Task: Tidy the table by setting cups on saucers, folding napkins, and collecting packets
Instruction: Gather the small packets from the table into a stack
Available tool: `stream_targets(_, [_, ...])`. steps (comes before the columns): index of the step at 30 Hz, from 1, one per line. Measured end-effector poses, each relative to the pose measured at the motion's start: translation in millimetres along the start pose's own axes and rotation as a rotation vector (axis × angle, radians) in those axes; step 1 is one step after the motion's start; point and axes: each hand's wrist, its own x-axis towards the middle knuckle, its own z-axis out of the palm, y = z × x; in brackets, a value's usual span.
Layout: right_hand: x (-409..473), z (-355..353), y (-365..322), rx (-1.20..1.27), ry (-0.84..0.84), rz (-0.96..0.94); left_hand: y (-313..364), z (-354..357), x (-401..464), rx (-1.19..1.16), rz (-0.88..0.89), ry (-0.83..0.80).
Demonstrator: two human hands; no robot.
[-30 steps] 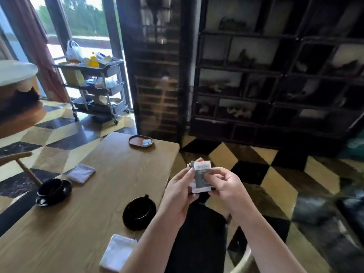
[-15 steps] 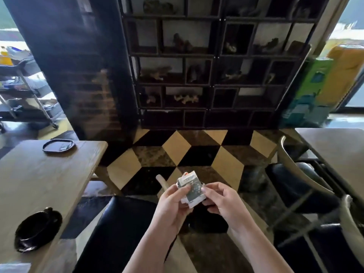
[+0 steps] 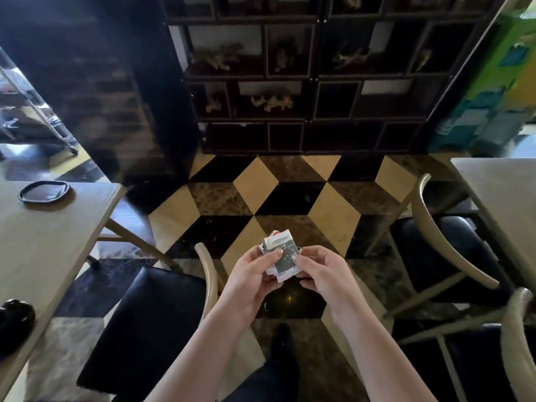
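I hold a small stack of packets (image 3: 282, 256), grey and white with print, in front of me above the floor. My left hand (image 3: 249, 277) grips the stack from the left and my right hand (image 3: 324, 274) from the right, thumbs on top. The wooden table (image 3: 43, 245) lies at the left. A dark tray (image 3: 44, 192) with something flat in it sits near the table's far corner. A black cup on its saucer (image 3: 13, 323) shows partly at the left edge.
A black-seated chair (image 3: 145, 329) stands between me and the left table. A second table (image 3: 504, 198) with two dark chairs (image 3: 452, 256) is at the right. A dark shelf unit (image 3: 304, 74) rises ahead beyond the patterned floor.
My view has swung right, away from the left table, so the napkins and one cup have left the frame. Both hands stay on the packets, fingers shifting slightly.
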Motion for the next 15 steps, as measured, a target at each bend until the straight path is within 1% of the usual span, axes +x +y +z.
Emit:
stream_targets(6, [108,-12,-35,-0.109,-0.063,0.045,24,4,104,-0.03,-0.016,0.052])
stream_targets(11, [202,-3,-81,-0.218,-0.095,0.056,64,4,190,-0.039,-0.026,0.092])
stream_targets(15, [270,14,-118,-0.208,-0.172,0.082,106,-2,239,-0.106,-0.006,0.157])
